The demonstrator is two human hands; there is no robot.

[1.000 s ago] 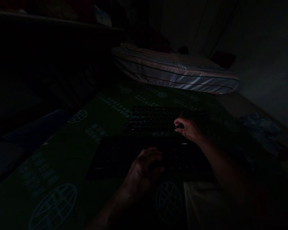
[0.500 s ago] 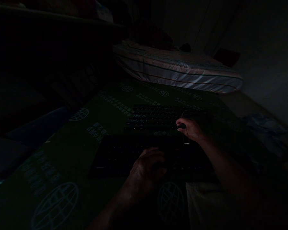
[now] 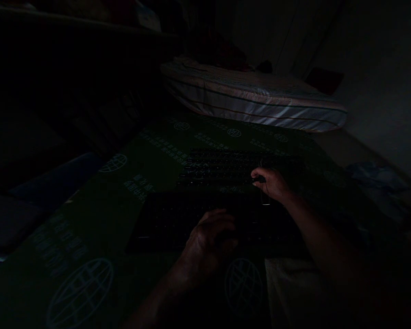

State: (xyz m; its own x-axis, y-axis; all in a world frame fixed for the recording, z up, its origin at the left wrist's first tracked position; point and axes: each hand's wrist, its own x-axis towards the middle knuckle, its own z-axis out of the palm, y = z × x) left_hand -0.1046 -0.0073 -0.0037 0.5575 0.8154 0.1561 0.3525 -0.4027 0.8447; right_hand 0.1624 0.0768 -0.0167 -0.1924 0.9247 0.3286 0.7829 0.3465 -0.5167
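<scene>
The scene is very dark. My left hand (image 3: 210, 237) rests over a black keyboard (image 3: 164, 219), its fingers bent and the thumb apart from them; whether it presses on the keys is too dark to see. My right hand (image 3: 269, 183) is raised above the keyboard's far edge, thumb and fingers pinched on what looks like a wire keycap puller. Its thin wire loop (image 3: 266, 204) hangs below the fingers, and more wire sticks up above them. A small dark part between the fingertips is unclear. Beyond the keyboard, loose black keycaps (image 3: 205, 176) lie in several rows.
A green sheet (image 3: 150, 160) printed with white globes and lettering covers the work surface. A pale cloth (image 3: 287, 288) lies at the near right. Behind stands a mattress (image 3: 260, 105) with a striped cover. A bluish bundle (image 3: 376, 183) lies at right; a dark blue object (image 3: 61, 178) is at left.
Both hands hold almost the same place and grip. Only a very slight shift of the view shows.
</scene>
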